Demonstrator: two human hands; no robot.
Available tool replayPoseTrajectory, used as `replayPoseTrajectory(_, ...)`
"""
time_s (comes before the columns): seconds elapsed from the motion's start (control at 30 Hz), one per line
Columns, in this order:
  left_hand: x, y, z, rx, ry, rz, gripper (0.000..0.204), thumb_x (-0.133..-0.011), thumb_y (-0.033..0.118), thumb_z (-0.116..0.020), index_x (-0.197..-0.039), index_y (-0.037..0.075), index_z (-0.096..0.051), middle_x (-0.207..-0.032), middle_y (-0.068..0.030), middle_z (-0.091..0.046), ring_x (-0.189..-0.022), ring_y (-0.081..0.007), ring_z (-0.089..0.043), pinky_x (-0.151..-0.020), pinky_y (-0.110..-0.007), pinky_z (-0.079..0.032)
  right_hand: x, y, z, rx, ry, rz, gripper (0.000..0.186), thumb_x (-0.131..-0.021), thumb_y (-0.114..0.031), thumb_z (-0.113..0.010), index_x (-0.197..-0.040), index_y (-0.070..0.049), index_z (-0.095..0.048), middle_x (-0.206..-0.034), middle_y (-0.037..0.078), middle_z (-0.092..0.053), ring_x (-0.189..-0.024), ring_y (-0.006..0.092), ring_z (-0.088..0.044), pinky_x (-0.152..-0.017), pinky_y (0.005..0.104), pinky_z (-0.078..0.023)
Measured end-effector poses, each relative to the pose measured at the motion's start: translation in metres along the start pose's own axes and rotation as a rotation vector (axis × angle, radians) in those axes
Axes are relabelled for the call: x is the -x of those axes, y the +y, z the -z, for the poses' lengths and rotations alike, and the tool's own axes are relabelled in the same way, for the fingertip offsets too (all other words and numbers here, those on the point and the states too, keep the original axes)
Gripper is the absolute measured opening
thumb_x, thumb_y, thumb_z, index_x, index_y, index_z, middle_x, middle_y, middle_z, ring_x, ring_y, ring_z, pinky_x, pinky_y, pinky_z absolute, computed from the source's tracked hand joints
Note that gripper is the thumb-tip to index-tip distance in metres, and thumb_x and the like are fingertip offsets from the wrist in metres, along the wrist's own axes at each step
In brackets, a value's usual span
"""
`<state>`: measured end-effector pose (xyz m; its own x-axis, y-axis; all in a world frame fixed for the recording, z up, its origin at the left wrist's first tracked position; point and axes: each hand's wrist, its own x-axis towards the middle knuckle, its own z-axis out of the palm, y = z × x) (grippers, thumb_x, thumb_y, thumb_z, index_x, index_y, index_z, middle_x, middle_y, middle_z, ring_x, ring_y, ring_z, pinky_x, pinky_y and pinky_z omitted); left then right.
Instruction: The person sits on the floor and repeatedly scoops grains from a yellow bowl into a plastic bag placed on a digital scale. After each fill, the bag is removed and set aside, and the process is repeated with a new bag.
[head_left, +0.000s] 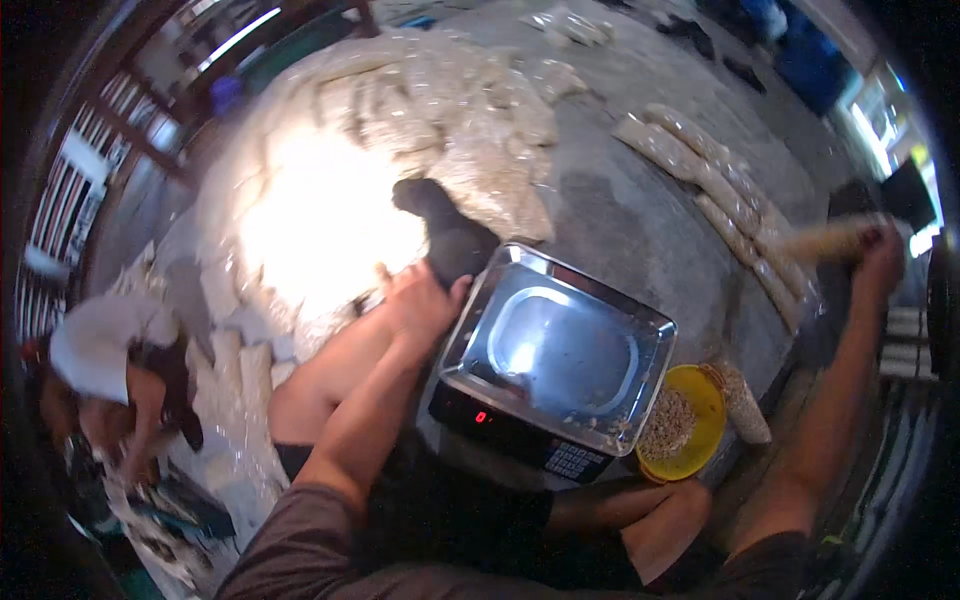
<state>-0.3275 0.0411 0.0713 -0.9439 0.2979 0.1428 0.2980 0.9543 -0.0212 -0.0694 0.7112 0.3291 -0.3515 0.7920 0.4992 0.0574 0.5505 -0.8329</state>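
Observation:
My right hand (880, 258) is out at the far right, closed on the end of a long, pale, filled bag (822, 243), which is blurred by motion. On my left knee rests my left hand (420, 300), its fingers apart and nothing in them, beside a digital scale (500, 425). The scale's shiny metal tray (575, 335) carries only a few small crumbs. Right of it stands a yellow bucket (712, 420) with pale, chopped-looking pieces (668, 420) inside. A clear bag of similar pieces (742, 405) leans against the bucket.
Several long filled bags (700, 170) lie in a row on the concrete floor at the right. A big heap of clear-wrapped pale bags (470, 130) spreads ahead and left, partly washed out by glare. Another person (120, 370) bends over at the left. Dark footwear (455, 235) is before me.

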Motion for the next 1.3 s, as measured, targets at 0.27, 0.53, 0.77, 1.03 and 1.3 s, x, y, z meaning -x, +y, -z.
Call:
replayPoseTrajectory(0.27, 0.02, -0.023, 0.03, 0.018, -0.254, -0.006, 0.106, -0.083, 0.066, -0.067, -0.15, -0.008, -0.032, -0.13, -0.0194, -0.061, -0.121, -0.0297, -0.061, -0.1, -0.041, -0.048, 0.2, -0.2, -0.023, -0.439, -0.081, -0.29, 0.021, -0.095, -0.017, -0.065, -0.077, -0.014, -0.052, -0.069, 0.0, -0.051, -0.059, 0.0102, -0.05, -0.051, 0.0251, -0.041)
replayPoseTrajectory(0.53, 0.054, -0.099, 0.04, 0.165, -0.392, -0.267, 0.093, -0.095, 0.054, -0.058, -0.162, 0.006, -0.016, -0.159, -0.0199, -0.036, -0.145, -0.037, -0.039, -0.118, -0.041, -0.035, 0.369, -0.236, -0.083, -0.509, -0.161, -0.227, 0.023, -0.098, -0.021, -0.062, -0.082, -0.006, -0.055, -0.073, 0.004, -0.055, -0.06, 0.0154, -0.054, -0.057, 0.032, -0.049)
replayPoseTrajectory(0.77, 0.193, -0.133, 0.171, 0.295, -0.182, -0.189, 0.039, -0.082, 0.041, -0.075, -0.095, 0.004, -0.072, -0.092, -0.0145, -0.073, -0.087, -0.0326, -0.07, -0.084, -0.045, -0.054, 0.487, 0.004, -0.066, 0.383, -0.566, 0.027, 0.03, -0.096, -0.028, -0.062, -0.111, -0.002, -0.062, -0.108, 0.016, -0.063, -0.1, 0.0349, -0.061, -0.083, 0.0456, -0.049)
replayPoseTrajectory(1.03, 0.276, -0.09, 0.129, 0.102, -0.775, -0.147, 0.098, -0.085, 0.059, -0.068, -0.161, 0.012, -0.027, -0.164, -0.026, -0.024, -0.151, -0.0452, -0.022, -0.119, -0.069, -0.002, 0.439, -0.055, -0.044, 0.166, -0.246, -0.146, 0.034, -0.1, -0.034, -0.063, -0.085, -0.003, -0.062, -0.071, 0.004, -0.057, -0.058, 0.0137, -0.05, -0.058, 0.0306, -0.042)
replayPoseTrajectory(1.3, 0.324, 0.03, 0.16, 0.104, -1.153, -0.504, 0.1, -0.093, 0.066, -0.056, -0.164, 0.015, -0.006, -0.165, -0.0328, -0.003, -0.149, -0.0575, -0.011, -0.113, -0.072, -0.026, 0.412, -0.085, 0.026, -1.489, -0.295, -0.521, 0.019, -0.096, -0.03, -0.069, -0.102, -0.013, -0.062, -0.081, -0.004, -0.047, -0.074, 0.0142, -0.045, -0.065, 0.0301, -0.038)
